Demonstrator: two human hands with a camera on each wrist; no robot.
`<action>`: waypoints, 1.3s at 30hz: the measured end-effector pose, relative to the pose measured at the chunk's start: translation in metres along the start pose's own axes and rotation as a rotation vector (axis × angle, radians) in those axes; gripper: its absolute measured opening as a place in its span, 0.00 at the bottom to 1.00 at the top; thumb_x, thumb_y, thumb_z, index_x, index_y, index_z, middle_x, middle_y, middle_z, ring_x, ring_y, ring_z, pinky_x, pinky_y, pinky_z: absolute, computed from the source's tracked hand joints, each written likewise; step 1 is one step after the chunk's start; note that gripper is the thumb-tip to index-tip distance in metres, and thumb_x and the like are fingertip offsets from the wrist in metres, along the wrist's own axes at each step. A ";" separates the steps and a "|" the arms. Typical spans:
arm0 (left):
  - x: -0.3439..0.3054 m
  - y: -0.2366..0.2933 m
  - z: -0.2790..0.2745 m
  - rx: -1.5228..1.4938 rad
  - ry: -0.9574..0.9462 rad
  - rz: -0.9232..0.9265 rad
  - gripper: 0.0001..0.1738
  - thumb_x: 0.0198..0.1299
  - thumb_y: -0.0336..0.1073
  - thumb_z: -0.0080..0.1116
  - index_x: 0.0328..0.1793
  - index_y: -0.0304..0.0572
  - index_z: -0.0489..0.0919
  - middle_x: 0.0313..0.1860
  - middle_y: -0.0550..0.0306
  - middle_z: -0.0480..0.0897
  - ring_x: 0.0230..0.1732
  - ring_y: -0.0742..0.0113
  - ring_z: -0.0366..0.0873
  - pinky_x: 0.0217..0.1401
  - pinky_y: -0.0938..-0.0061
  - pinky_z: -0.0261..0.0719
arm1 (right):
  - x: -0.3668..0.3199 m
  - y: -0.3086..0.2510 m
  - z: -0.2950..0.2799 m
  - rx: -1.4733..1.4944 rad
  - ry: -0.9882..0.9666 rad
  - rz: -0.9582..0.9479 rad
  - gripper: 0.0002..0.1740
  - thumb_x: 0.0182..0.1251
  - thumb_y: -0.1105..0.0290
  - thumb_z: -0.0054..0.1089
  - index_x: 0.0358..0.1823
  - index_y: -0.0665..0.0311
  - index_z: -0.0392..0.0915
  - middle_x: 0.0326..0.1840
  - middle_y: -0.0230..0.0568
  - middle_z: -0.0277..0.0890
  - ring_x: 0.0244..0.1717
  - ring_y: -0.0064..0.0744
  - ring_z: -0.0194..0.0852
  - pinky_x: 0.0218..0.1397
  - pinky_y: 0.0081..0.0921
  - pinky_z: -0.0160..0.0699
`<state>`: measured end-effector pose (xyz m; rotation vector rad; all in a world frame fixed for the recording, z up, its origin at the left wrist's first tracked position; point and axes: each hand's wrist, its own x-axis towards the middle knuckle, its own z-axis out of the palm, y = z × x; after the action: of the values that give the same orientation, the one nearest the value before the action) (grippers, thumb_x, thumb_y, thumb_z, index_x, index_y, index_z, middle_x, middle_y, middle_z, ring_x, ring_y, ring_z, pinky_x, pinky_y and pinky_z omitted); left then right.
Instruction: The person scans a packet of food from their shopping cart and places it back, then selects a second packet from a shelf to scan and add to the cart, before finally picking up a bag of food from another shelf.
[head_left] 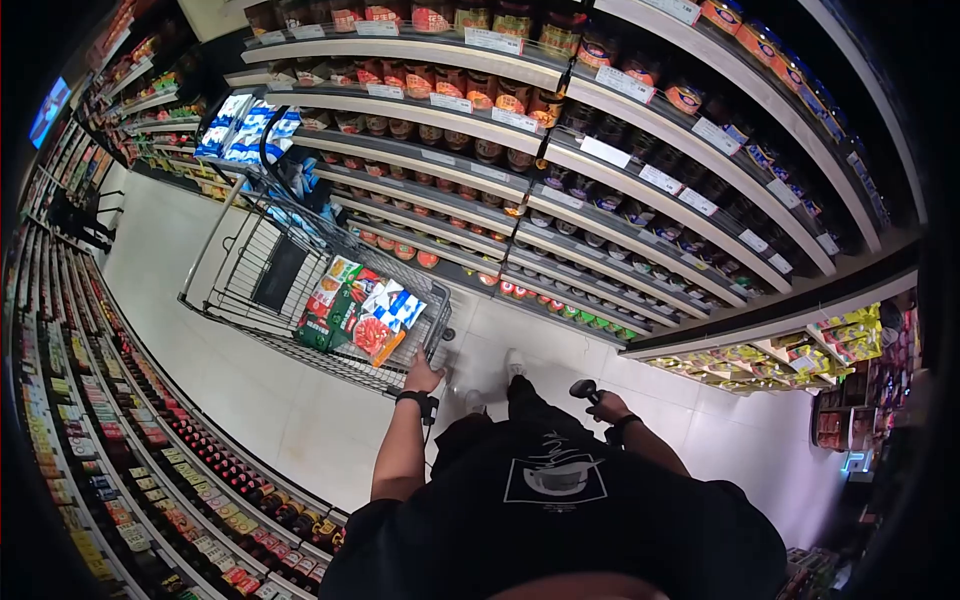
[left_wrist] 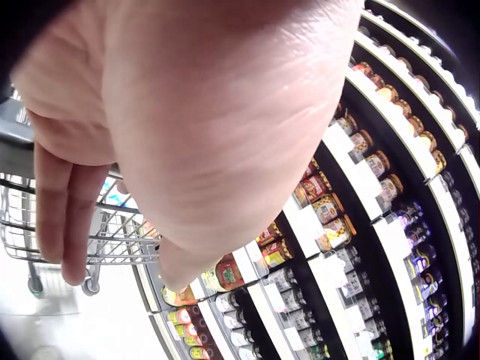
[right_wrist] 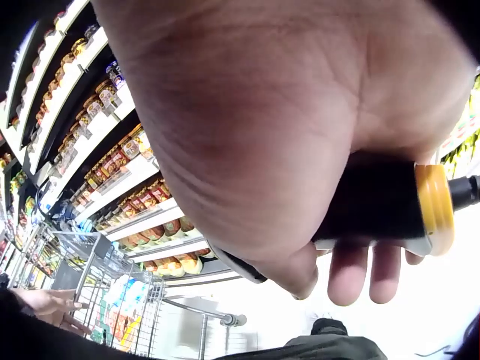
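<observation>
In the head view a wire shopping cart (head_left: 330,365) stands ahead and left, with red, green and blue-and-white packets (head_left: 362,310) in it. My left hand (head_left: 424,374) is at its near end; in the left wrist view the left fingers (left_wrist: 51,210) extend downward, overlapping the cart's wire basket (left_wrist: 120,244). At my right side, my right hand (head_left: 608,407) grips a black handheld device (head_left: 583,388) with a rounded head. Up close in the right wrist view, the device's dark body (right_wrist: 375,202) has a yellow ring (right_wrist: 435,210), and the right fingers (right_wrist: 349,274) curl round it.
Shelves of jars (head_left: 440,140) run along the far side of the cart. Another long shelf of bottles and packets (head_left: 200,440) curves along the left. Blue-and-white bags (head_left: 245,130) stand beyond the cart handle. Yellow packets (head_left: 850,340) fill a rack at right. Pale floor tiles (head_left: 300,440) lie between.
</observation>
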<state>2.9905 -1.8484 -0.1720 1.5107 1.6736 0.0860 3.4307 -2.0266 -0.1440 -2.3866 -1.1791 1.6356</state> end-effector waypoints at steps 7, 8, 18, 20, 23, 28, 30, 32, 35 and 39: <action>-0.011 -0.014 0.039 0.026 0.144 0.117 0.50 0.50 0.42 0.61 0.72 0.31 0.44 0.69 0.32 0.55 0.68 0.43 0.57 0.69 0.64 0.59 | -0.012 0.061 0.029 -0.073 -0.079 0.077 0.13 0.50 0.65 0.65 0.27 0.69 0.76 0.18 0.40 0.78 0.18 0.28 0.78 0.24 0.26 0.77; -0.015 -0.017 0.042 0.025 0.151 0.081 0.48 0.51 0.42 0.60 0.72 0.30 0.46 0.67 0.31 0.59 0.67 0.42 0.60 0.67 0.63 0.61 | -0.013 0.069 0.029 -0.052 -0.105 0.096 0.12 0.50 0.66 0.65 0.26 0.68 0.76 0.18 0.40 0.78 0.17 0.29 0.78 0.24 0.26 0.77; -0.046 -0.029 0.067 0.130 0.154 -0.031 0.38 0.49 0.37 0.58 0.67 0.31 0.59 0.56 0.32 0.71 0.58 0.41 0.70 0.60 0.60 0.70 | 0.010 0.120 -0.002 0.043 0.032 -0.025 0.16 0.48 0.67 0.65 0.37 0.67 0.74 0.22 0.40 0.78 0.21 0.29 0.79 0.27 0.25 0.77; -0.046 -0.022 0.075 0.209 0.167 -0.091 0.40 0.49 0.37 0.57 0.69 0.33 0.56 0.59 0.33 0.69 0.59 0.41 0.68 0.61 0.60 0.69 | 0.002 0.122 -0.017 0.076 0.025 -0.013 0.17 0.48 0.67 0.65 0.39 0.67 0.73 0.22 0.39 0.78 0.21 0.29 0.79 0.28 0.26 0.77; -0.048 -0.011 0.082 0.265 0.154 -0.138 0.40 0.49 0.37 0.55 0.69 0.31 0.54 0.60 0.32 0.67 0.60 0.41 0.67 0.62 0.60 0.68 | -0.021 0.135 -0.029 0.162 0.113 -0.036 0.19 0.50 0.67 0.66 0.41 0.70 0.73 0.21 0.39 0.77 0.18 0.27 0.76 0.21 0.26 0.72; -0.057 0.011 0.098 0.318 0.116 -0.205 0.49 0.47 0.37 0.57 0.72 0.30 0.43 0.68 0.31 0.54 0.66 0.41 0.61 0.67 0.63 0.64 | -0.011 0.242 -0.006 0.180 0.075 0.070 0.16 0.50 0.69 0.66 0.39 0.70 0.75 0.20 0.40 0.77 0.17 0.28 0.75 0.20 0.26 0.71; -0.068 0.028 0.108 0.241 0.176 -0.297 0.51 0.46 0.36 0.58 0.72 0.31 0.41 0.70 0.32 0.48 0.66 0.40 0.61 0.67 0.63 0.63 | -0.042 0.259 -0.012 0.183 0.022 0.190 0.14 0.50 0.71 0.66 0.37 0.70 0.76 0.21 0.42 0.78 0.18 0.29 0.77 0.21 0.26 0.72; -0.065 0.021 0.130 0.205 0.310 -0.281 0.50 0.47 0.34 0.56 0.73 0.33 0.40 0.71 0.33 0.45 0.66 0.40 0.60 0.66 0.62 0.64 | -0.050 0.303 -0.004 0.212 -0.025 0.256 0.13 0.51 0.70 0.66 0.35 0.70 0.77 0.23 0.43 0.79 0.19 0.29 0.79 0.22 0.28 0.74; -0.077 0.040 0.151 0.188 0.372 -0.331 0.50 0.46 0.32 0.54 0.73 0.36 0.38 0.73 0.34 0.40 0.62 0.40 0.67 0.62 0.62 0.68 | -0.092 0.315 -0.015 0.208 -0.016 0.292 0.11 0.51 0.75 0.66 0.34 0.72 0.75 0.20 0.42 0.77 0.17 0.30 0.77 0.20 0.27 0.76; -0.092 0.062 0.167 0.193 0.358 -0.371 0.54 0.46 0.32 0.56 0.74 0.39 0.34 0.74 0.35 0.38 0.60 0.43 0.69 0.60 0.63 0.71 | -0.117 0.320 -0.035 0.133 -0.005 0.345 0.11 0.51 0.76 0.66 0.33 0.72 0.74 0.20 0.42 0.77 0.18 0.31 0.78 0.19 0.27 0.76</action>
<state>3.1330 -1.9881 -0.1929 1.3514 2.2818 -0.0060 3.6206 -2.3103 -0.1662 -2.6087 -0.6588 1.7407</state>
